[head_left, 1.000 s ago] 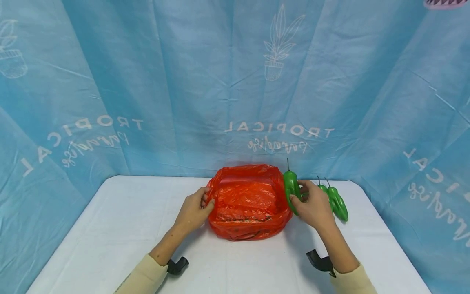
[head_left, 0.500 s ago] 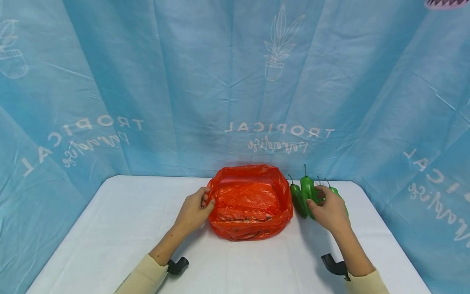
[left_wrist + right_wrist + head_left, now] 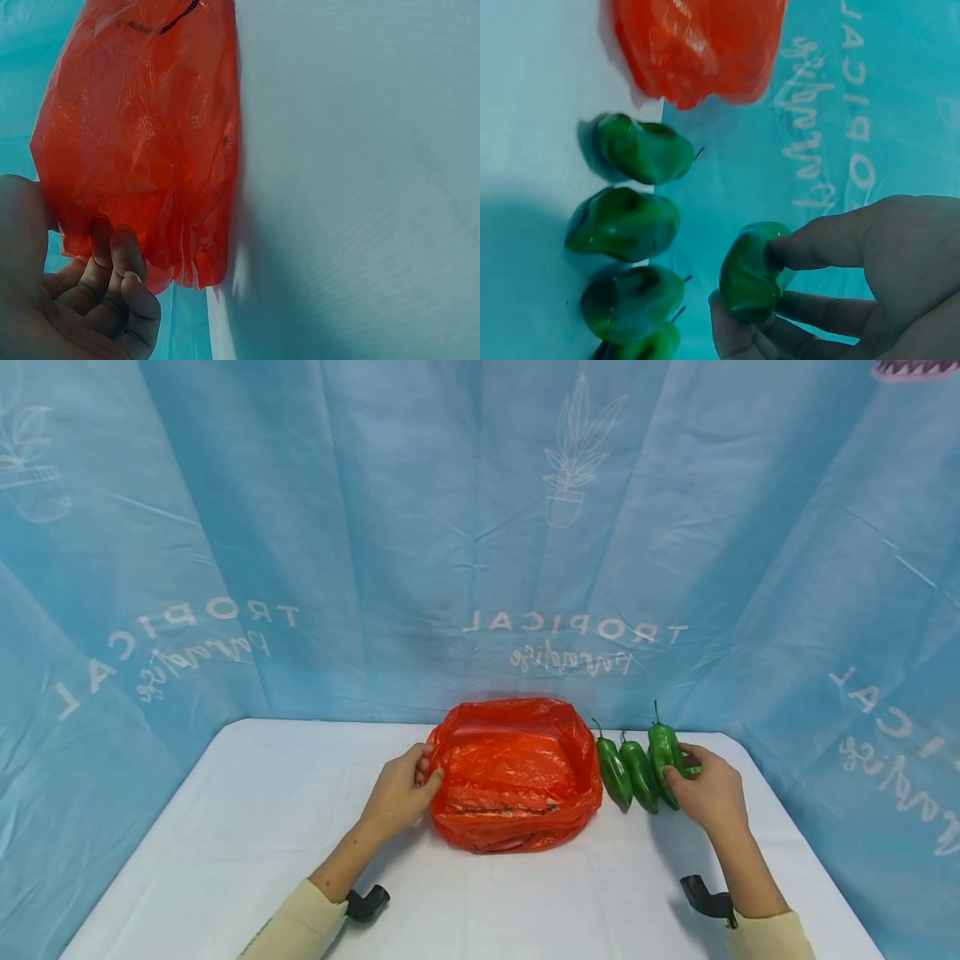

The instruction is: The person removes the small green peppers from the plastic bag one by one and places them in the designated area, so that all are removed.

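A red plastic bag (image 3: 517,777) with a wide mouth sits at the back middle of the table. My left hand (image 3: 401,787) pinches the left side of its rim; in the left wrist view, curled fingers (image 3: 124,255) meet the bunched plastic (image 3: 150,150). My right hand (image 3: 708,789) holds a green pepper (image 3: 663,760) between thumb and fingers, stem upward. In the right wrist view this pepper (image 3: 750,274) is raised apart from several other green peppers lying in a row. Two of those, a left pepper (image 3: 615,774) and a middle pepper (image 3: 639,777), show beside the bag.
A white cloth (image 3: 525,902) covers the table. Behind it and at both sides hangs a blue printed curtain (image 3: 420,568). Black curved pieces (image 3: 367,903) are worn at both wrists.
My right hand has moved right with a pepper, away from the bag's right edge. Peppers it hid earlier show now. My left hand stays on the bag's rim.
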`<action>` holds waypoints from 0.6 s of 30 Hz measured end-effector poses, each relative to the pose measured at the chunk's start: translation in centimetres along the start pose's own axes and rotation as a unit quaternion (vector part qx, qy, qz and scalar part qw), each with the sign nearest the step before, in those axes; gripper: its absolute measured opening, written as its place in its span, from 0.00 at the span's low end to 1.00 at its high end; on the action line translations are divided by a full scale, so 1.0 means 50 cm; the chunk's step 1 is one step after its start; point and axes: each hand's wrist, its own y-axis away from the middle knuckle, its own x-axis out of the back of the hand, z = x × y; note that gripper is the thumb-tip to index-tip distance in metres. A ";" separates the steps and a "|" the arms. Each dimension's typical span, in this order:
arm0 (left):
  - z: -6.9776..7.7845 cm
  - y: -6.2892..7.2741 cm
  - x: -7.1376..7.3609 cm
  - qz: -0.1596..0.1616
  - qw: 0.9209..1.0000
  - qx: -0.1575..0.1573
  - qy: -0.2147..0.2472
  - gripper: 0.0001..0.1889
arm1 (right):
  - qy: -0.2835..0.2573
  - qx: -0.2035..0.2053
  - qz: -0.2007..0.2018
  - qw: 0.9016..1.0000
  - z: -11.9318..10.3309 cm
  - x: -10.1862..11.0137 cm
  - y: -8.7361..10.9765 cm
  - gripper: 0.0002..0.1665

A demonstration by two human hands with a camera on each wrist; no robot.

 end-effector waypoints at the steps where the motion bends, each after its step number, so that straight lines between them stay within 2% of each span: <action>1: 0.000 0.000 -0.001 -0.001 1.000 -0.001 0.001 0.15 | 0.001 -0.004 0.002 1.000 0.003 0.001 -0.001 0.34; 18: 0.000 0.000 0.000 0.000 1.000 -0.007 0.003 0.15 | 0.017 -0.005 0.035 0.999 0.084 0.002 -0.039 0.32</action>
